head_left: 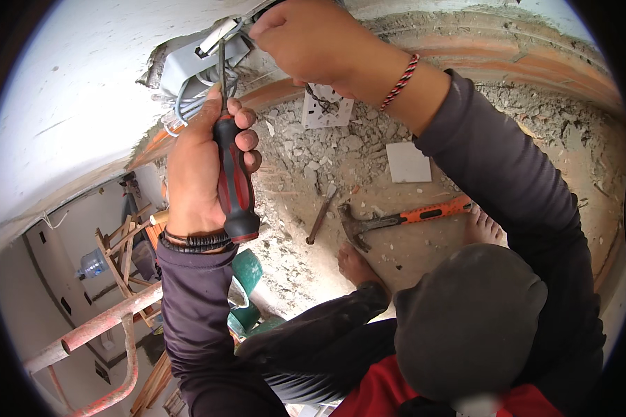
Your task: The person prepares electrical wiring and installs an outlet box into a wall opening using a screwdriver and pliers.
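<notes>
Holds red-and-black screwdriver (238,182) in closed left grip (199,163), upper left of centre; has right grip (311,40) bent at top centre, can't tell if holding anything. Points it up at white piece (216,37) by pale wall box (181,68), upper left. Shows white socket plate (327,117) below right grip, then white tile (408,162) and orange-handled hammer (396,219) on floor (414,257), right of centre.

Long, dark grey-purple sleeves: the left sleeve (198,309) at 8 o'clock, the right sleeve (511,160) toward 3. A braided red, white and black bracelet (401,82) at 1 o'clock; black coiled bands (196,242) near 9. Dark trousers (320,340) at 6, red cloth (375,389) near 5. Bare feet (357,263).
</notes>
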`<state>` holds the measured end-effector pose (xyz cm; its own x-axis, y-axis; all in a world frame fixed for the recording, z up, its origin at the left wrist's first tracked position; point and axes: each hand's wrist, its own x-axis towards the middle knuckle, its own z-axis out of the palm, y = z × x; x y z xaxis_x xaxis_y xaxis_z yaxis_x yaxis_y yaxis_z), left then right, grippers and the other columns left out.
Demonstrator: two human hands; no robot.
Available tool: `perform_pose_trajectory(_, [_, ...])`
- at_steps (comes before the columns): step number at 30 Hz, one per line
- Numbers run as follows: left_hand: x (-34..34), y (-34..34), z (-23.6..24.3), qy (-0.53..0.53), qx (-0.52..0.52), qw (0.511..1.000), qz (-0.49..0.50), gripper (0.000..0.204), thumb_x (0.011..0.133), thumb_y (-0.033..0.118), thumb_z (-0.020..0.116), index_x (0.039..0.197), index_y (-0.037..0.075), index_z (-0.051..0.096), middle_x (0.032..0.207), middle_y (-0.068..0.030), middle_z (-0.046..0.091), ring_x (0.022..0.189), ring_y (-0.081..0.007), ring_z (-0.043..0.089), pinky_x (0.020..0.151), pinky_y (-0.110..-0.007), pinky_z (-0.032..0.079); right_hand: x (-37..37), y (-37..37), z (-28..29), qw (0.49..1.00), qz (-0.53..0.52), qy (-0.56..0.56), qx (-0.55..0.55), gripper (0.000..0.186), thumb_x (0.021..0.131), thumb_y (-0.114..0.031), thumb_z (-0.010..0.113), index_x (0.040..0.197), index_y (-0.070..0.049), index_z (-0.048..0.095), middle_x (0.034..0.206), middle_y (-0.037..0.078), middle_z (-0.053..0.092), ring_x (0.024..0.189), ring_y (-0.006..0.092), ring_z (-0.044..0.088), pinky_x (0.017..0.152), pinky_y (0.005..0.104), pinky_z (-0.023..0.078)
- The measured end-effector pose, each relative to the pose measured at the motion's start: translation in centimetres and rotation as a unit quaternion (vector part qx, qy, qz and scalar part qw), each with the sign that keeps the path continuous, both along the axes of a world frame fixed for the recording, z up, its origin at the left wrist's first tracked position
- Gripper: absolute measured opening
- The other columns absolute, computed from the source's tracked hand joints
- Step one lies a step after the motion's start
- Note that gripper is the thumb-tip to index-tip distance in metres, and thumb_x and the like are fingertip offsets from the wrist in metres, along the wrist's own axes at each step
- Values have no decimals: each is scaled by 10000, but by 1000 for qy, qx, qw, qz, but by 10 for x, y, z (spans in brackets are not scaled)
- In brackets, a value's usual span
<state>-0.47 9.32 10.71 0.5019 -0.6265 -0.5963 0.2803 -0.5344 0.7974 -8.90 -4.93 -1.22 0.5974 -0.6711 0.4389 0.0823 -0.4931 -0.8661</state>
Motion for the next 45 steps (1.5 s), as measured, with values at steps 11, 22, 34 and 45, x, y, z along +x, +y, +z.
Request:
perform_pose_trajectory(11, [-2, 1, -11, 7, -38, 999, 24, 251, 1058, 320, 484, 974, 89, 530, 797, -3, 596, 624, -93, 555, 508, -241, 486, -5, 29, 41, 794, 76, -162, 581, 212, 968, -94, 441, 1074, 45, 560, 815, 146, 619, 602, 195, 583, 518, 306, 508])
perform_pose_trajectory(22, [-9, 7, -26, -26, -92, 995, -10, 274, 1072, 285, 430, 958, 58, 534, 812, -29, 621, 637, -108, 584, 525, -260, 505, 16, 22, 38, 809, 66, -83, 579, 201, 978, -57, 450, 811, 1, 544, 660, 76, 535, 498, 154, 477, 397, 280, 400])
perform_pose_trajectory(34, [-15, 11, -44, -13, -144, 990, 3, 323, 1058, 301, 478, 885, 36, 544, 792, -54, 594, 600, -129, 533, 534, -280, 458, 35, 13, 45, 833, -78, -9, 547, 113, 958, -142, 630, 957, -31, 615, 821, 32, 591, 700, 120, 550, 552, 255, 500])
perform_pose_trajectory(45, [-7, 15, -57, 1, -200, 980, -2, 311, 1052, 278, 477, 900, 32, 592, 788, -36, 611, 618, -110, 545, 565, -292, 454, 42, 8, 47, 850, -73, 28, 521, 248, 1029, -254, 495, 829, -121, 557, 641, -17, 479, 501, 125, 413, 420, 268, 361])
